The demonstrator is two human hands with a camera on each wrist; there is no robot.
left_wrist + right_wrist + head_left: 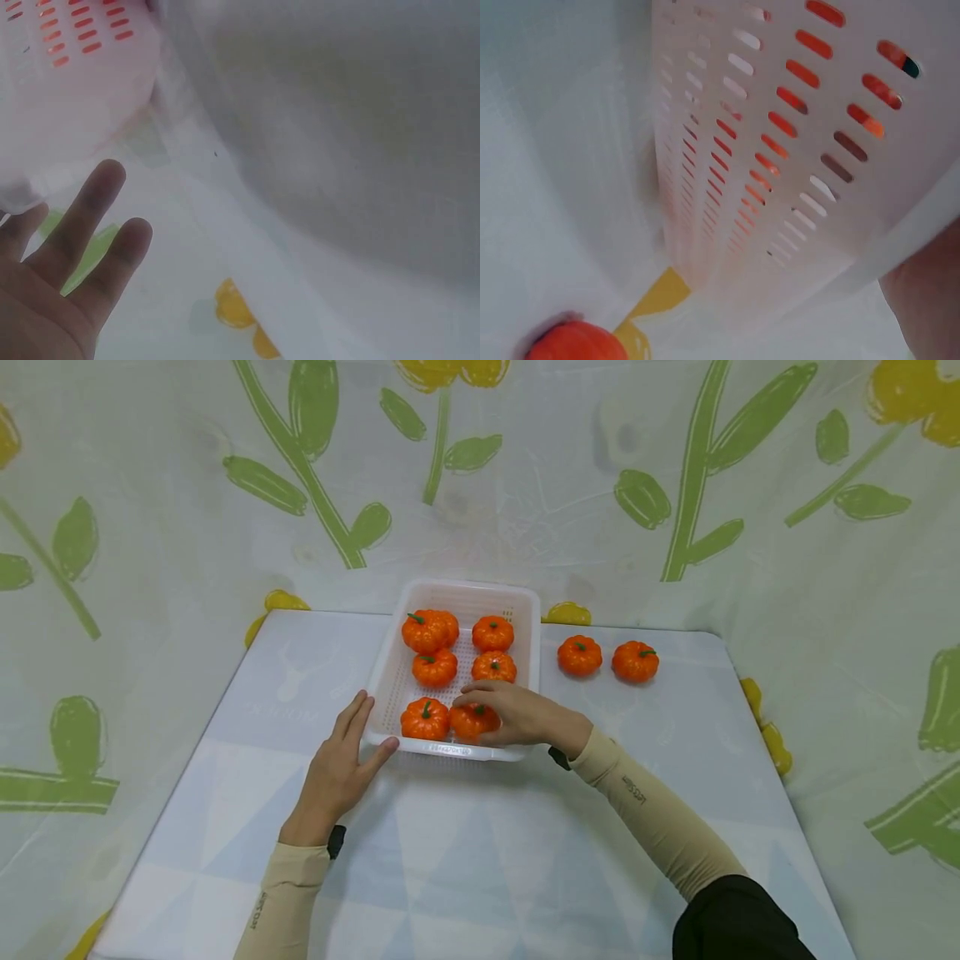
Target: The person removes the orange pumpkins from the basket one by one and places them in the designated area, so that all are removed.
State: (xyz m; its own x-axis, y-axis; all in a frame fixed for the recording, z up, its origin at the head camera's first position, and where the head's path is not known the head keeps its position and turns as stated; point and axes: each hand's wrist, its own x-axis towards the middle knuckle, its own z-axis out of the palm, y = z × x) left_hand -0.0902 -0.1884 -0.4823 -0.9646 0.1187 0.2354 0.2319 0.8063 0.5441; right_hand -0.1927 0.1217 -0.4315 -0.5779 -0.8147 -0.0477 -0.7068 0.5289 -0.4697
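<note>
1. Basket (pixel 531 635): white, slotted plastic, standing on the table (pixel 465 852) with its long axis running near to far. It holds pumpkins in two columns; one far-left spot looks doubled, though the exact count there is hard to tell.
2. Right hand (pixel 517 714): reaches in over the near right corner of the basket, fingers curled down over the near-right pumpkin (pixel 472 722). The hand covers the fruit's right side and top; the fingertips point left.
3. Near-right pumpkin: lies directly under the right-hand fingers, touching its neighbour, the near-left pumpkin (pixel 424 719), and close against the near wall of the basket.
4. Left hand (pixel 337 768): flat and relaxed at the near left corner of the basket, fingers straight and slightly spread, thumb tip against the near rim. It holds nothing. The left wrist view shows the fingers (pixel 90 210) beside the basket wall.
5. Loose pumpkins (pixel 579 655) and (pixel 635 661): two, side by side on the table, to the right of the basket and toward the far edge. The right hand is plainly the nearer one; the left is well apart, with the basket between.
6. Backdrop (pixel 750 485): pale cloth printed with green stems and yellow flowers.
</note>
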